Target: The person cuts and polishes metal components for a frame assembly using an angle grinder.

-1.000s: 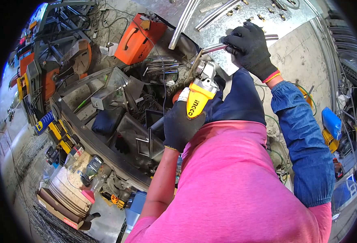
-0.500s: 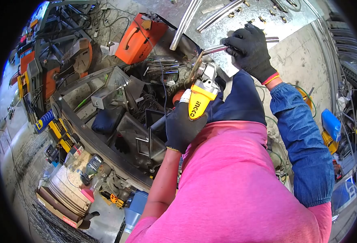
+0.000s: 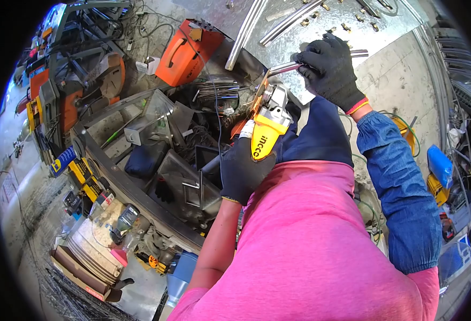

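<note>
My left hand (image 3: 244, 168), in a black glove, is wrapped round the yellow body of an angle grinder (image 3: 267, 131). The grinder's disc (image 3: 260, 93) stands nearly edge-on, at the left end of a thin shiny metal tube (image 3: 284, 68), with an orange glow along its side. My right hand (image 3: 331, 69), also gloved in black, is closed round this tube, whose other end shows to the right of the fingers. Whether the disc touches the tube end is hard to tell.
Long metal tubes (image 3: 246, 35) and small brass-coloured pieces (image 3: 345, 27) lie on a metal sheet (image 3: 388, 38) ahead. An orange toolbox-like case (image 3: 188, 52) stands left of them. A dark metal frame (image 3: 134, 200) holding bins and scrap is on the left. A cable hangs nearby.
An orange glow now shows along the grinder disc, which was duller before. The view has shifted slightly; both hands keep their grips.
</note>
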The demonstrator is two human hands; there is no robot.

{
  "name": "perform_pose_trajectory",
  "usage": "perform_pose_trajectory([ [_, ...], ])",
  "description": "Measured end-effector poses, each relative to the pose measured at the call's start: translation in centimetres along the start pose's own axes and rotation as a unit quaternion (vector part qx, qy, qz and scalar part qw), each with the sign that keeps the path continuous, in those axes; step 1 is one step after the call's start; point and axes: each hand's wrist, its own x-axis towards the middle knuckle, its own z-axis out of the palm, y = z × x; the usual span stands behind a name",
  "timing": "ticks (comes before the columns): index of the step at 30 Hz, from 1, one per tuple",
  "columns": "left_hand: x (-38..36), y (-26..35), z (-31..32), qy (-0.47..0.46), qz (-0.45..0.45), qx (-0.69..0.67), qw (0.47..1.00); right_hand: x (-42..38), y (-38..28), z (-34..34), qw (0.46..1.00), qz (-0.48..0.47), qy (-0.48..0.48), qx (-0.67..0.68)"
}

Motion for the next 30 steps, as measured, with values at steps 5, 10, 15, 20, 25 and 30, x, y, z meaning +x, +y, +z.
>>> perform_pose_trajectory([
  [5,0.0,0.1,-0.1,0.011,0.011,0.023,1.000,-0.1,-0.1,-0.1,1.000,0.007,-0.008,0.001],
  [10,0.0,0.5,-0.5,-0.006,0.003,0.036,0.999,-0.1,-0.2,-0.1,1.000,0.009,-0.001,-0.002],
  [15,-0.3,0.8,-0.6,-0.028,-0.023,0.041,0.999,0.2,-0.4,-0.4,1.000,0.008,0.003,0.009],
  [20,-0.2,0.5,-0.4,0.003,-0.012,0.025,1.000,0.2,-0.5,-0.4,1.000,0.014,-0.003,0.011],
  [25,-0.1,1.1,-0.9,-0.004,-0.021,0.022,1.000,-0.5,-0.2,-0.3,0.995,0.055,-0.087,0.015],
  [30,0.1,1.7,-1.4,-0.037,-0.048,0.040,0.997,0.1,-0.4,-0.3,1.000,0.008,0.004,0.000],
])
